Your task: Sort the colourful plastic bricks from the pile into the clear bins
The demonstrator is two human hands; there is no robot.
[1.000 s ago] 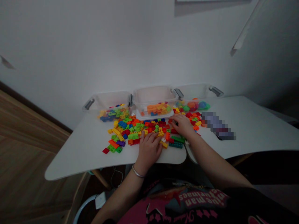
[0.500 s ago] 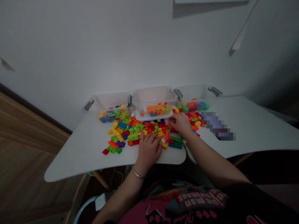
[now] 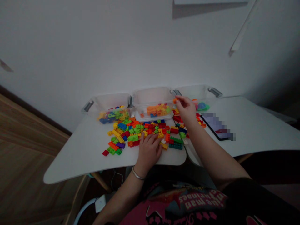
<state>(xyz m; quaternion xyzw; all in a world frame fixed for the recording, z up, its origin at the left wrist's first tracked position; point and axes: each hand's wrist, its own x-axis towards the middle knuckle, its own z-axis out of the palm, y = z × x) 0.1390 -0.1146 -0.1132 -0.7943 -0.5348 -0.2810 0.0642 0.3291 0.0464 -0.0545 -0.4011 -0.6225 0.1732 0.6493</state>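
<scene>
Orange piece point(image 3: 175, 100) sits pinched in the right hand point(image 3: 188, 110).

A dark-edged device point(image 3: 214, 126) lies on the white table point(image 3: 255, 128), with wooden panelling point(image 3: 25, 156) at far left.

Bricks point(image 3: 150, 126) on table point(image 3: 79, 159), bins point(image 3: 153, 95) behind

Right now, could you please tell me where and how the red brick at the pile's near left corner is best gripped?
I'd pinch the red brick by its near and far edges, coming from the left: it is small, bare table lies on that side, and a green brick sits close on its right.
</scene>
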